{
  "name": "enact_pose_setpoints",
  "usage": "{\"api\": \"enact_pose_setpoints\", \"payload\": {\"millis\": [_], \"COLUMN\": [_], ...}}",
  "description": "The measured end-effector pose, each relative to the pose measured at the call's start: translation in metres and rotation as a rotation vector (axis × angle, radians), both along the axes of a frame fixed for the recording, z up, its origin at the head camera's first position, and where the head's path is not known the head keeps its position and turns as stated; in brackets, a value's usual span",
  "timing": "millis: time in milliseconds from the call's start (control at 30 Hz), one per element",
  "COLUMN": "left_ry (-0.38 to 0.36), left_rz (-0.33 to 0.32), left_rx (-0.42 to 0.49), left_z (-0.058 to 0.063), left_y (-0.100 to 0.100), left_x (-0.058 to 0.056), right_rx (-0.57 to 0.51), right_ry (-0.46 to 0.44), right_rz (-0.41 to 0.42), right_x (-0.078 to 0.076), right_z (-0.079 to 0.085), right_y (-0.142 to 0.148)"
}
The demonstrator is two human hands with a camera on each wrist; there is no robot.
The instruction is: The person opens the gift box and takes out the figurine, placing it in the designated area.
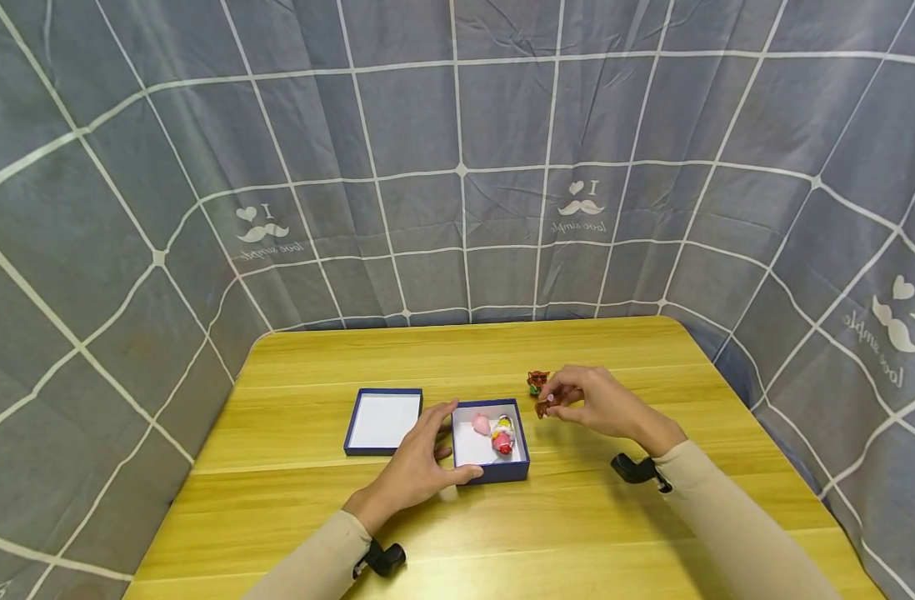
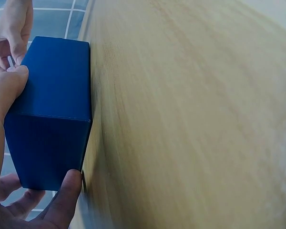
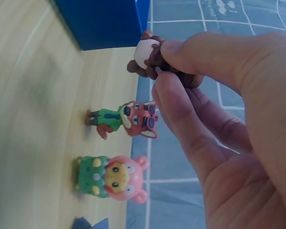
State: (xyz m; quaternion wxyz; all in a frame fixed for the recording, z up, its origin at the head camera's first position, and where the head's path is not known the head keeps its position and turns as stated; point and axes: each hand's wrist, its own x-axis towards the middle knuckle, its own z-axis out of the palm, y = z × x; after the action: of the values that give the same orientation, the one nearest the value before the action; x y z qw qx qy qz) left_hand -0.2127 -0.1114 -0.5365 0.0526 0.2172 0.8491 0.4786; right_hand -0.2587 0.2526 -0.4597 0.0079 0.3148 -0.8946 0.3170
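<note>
A blue box [image 1: 498, 473] with a white inside stands without its lid on the table. My left hand [image 1: 412, 468] grips it from the left, thumb at the near side and fingers toward the far side. Inside lie a round pink piece [image 1: 480, 424] and a white, pink and yellow figurine [image 1: 503, 437]. Just right of the box, my right hand [image 1: 603, 402] pinches a small brown figurine [image 3: 145, 55] with a white belly between thumb and fingers, above the tabletop. Close to that hand stands a fox figurine [image 3: 117, 118] in a green shirt.
Left of the box lies a shallow blue-rimmed lid [image 1: 386, 422], white side up. In the right wrist view a pink-and-green figurine [image 3: 124, 179] stands beside the fox, and part of a blue object [image 3: 88, 223] shows at the bottom edge. A grey checked curtain [image 1: 427, 217] surrounds the wooden table [image 1: 577, 533].
</note>
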Motion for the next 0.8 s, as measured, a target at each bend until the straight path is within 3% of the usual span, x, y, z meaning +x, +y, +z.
{"api": "enact_pose_setpoints", "payload": {"millis": [800], "left_ry": [0.026], "left_rz": [0.014], "left_rx": [-0.037], "left_z": [0.002], "left_y": [0.0], "left_x": [0.0], "right_rx": [0.007], "right_ry": [0.055], "right_rz": [-0.017], "right_x": [-0.009], "right_z": [-0.029], "right_y": [0.004]}}
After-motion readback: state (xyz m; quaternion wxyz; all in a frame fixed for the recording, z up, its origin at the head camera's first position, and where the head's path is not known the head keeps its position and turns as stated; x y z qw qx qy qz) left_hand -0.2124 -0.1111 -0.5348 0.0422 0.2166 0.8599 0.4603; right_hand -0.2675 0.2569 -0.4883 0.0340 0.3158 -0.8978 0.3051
